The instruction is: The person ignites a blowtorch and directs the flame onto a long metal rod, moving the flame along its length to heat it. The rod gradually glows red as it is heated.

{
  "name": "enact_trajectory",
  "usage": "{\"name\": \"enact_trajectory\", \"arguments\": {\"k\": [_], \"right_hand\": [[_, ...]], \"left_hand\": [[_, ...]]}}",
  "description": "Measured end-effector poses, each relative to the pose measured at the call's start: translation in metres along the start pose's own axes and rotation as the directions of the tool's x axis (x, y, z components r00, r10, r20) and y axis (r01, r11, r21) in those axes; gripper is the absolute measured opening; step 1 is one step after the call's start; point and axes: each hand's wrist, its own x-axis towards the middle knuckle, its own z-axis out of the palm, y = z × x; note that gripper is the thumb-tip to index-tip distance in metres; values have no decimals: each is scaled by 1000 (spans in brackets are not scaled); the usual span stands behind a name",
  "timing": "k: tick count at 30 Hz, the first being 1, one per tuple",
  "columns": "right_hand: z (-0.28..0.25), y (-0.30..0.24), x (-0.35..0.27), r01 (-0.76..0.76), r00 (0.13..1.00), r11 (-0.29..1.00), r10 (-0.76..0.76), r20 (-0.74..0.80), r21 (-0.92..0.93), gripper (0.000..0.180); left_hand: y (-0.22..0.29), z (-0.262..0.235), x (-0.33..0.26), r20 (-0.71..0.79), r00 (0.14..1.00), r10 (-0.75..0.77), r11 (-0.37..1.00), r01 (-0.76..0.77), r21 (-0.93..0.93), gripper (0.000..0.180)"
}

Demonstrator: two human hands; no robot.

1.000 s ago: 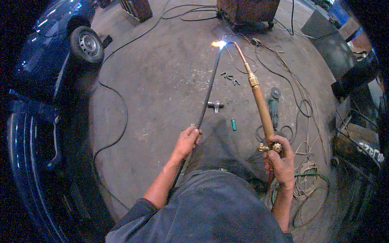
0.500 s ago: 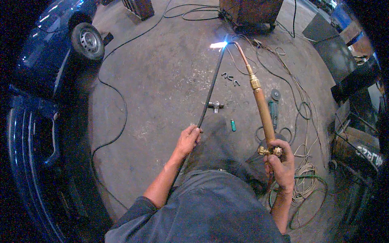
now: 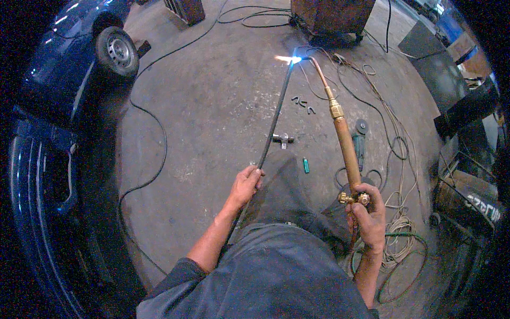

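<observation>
My left hand (image 3: 246,184) is closed round a long dark metal rod (image 3: 277,114), which slants up and away from me. My right hand (image 3: 368,218) grips a brass gas torch (image 3: 346,146) at its valve end, by the two knobs. From the bent copper tip a blue-white flame (image 3: 293,59) blows leftward across the far end of the rod. Below the torch, on the floor, lie several small bent metal pieces (image 3: 303,103), a T-shaped metal fitting (image 3: 283,140), a green lighter (image 3: 306,165) and a green angle grinder (image 3: 360,141).
On the left stands a dark blue car (image 3: 64,80) with its wheel (image 3: 116,52). A rusty metal cabinet (image 3: 329,18) is at the far side. Hoses and cables (image 3: 396,239) coil on the right, near a metal cylinder (image 3: 462,196). A black cable (image 3: 166,141) winds along the left floor.
The flame and torch tip have shifted very slightly against the rod's end, and the flame's tail looks thinner. Both hands keep the same grips, almost still.
</observation>
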Motion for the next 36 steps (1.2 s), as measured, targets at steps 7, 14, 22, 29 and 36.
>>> {"name": "enact_trajectory", "arguments": {"k": [7, 14, 22, 29, 36], "right_hand": [[0, 3, 2, 30, 999, 999, -31, -8, -23, 37], [-4, 2, 3, 9, 1000, 999, -9, 23, -37, 38], [-4, 6, 3, 10, 1000, 1000, -10, 4, -21, 40], [-4, 7, 3, 19, 1000, 1000, -19, 1, -3, 39], [-2, 5, 4, 11, 1000, 1000, -11, 10, 13, 38]], "left_hand": [[4, 0, 1, 11, 1000, -8, 1000, 8, -23, 32], [-1, 2, 6, 1, 1000, 1, 1000, -1, -12, 33], [2, 2, 4, 9, 1000, -15, 1000, 15, -11, 32], [-2, 4, 5, -3, 1000, -17, 1000, 17, -16, 32], [3, 4, 2, -1, 1000, -25, 1000, 25, -14, 32]]}}
